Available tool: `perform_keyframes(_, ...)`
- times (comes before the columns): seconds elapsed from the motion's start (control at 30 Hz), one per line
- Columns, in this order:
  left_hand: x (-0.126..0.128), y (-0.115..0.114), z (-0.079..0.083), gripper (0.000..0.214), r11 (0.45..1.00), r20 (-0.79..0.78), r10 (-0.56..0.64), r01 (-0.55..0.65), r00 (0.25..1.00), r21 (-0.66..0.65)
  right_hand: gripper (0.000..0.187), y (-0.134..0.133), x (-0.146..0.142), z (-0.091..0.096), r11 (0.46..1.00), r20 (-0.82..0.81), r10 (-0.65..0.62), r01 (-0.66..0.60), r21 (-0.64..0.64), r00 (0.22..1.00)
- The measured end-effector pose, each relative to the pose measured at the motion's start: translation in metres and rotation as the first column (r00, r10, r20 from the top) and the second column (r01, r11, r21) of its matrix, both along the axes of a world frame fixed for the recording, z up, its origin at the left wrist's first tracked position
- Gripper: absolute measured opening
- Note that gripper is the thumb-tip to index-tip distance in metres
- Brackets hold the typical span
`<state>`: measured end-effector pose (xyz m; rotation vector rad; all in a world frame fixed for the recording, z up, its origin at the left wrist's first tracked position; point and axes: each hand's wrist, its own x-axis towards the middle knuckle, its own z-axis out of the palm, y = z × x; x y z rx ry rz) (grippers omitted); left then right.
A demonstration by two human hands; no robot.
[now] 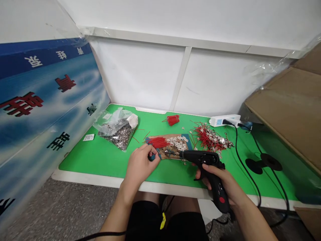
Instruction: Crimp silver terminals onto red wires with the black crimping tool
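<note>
My right hand [223, 180] is wrapped round the grip of a black soldering gun [217, 190] with a red button, its tip pointing left over a worn cardboard work board [164, 155]. A row of red wires [159, 142] lies on the board, with small metal terminals [178, 143] at their right ends. At the board's left front edge, my left hand [143, 164] is closed in a pinch. Something blue shows by its fingertips, but what they hold is hidden. Right of the board lies a loose heap of red wires with metal terminals [210, 138].
Behind the board lies a tied bundle of red wires [173, 120]. A clear bag of metal terminals [119, 132] rests at left, near a small white label [88, 137]. At right are a white power strip [225, 120], black cables, a black spool [263, 163] and cardboard boxes [291, 97].
</note>
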<state>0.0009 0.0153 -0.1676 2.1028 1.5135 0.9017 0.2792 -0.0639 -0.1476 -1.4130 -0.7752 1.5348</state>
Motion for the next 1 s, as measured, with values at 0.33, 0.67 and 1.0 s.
perform_keyframes(0.33, 0.0012, 0.0029, 0.0003, 0.006, 1.000, 0.000, -0.005, 0.005, 1.000, -0.002, 0.045, -0.0007, 0.0007, 0.0000, 1.000, -0.023, 0.027, -0.027, -0.002, 0.999)
perform_keyframes(0.67, 0.0008, -0.0001, 0.0056, 0.006, 0.999, -0.011, 0.002, -0.003, 1.000, -0.035, 0.046, -0.0003, 0.0002, 0.0021, 0.999, -0.043, 0.030, -0.030, -0.011, 0.999)
perform_keyframes(1.0, 0.0003, 0.0009, 0.0031, 0.006, 0.999, -0.017, 0.009, -0.009, 1.000, -0.035, 0.043, 0.0016, 0.0023, -0.0027, 1.000, -0.078, 0.025, -0.026, -0.013, 0.997)
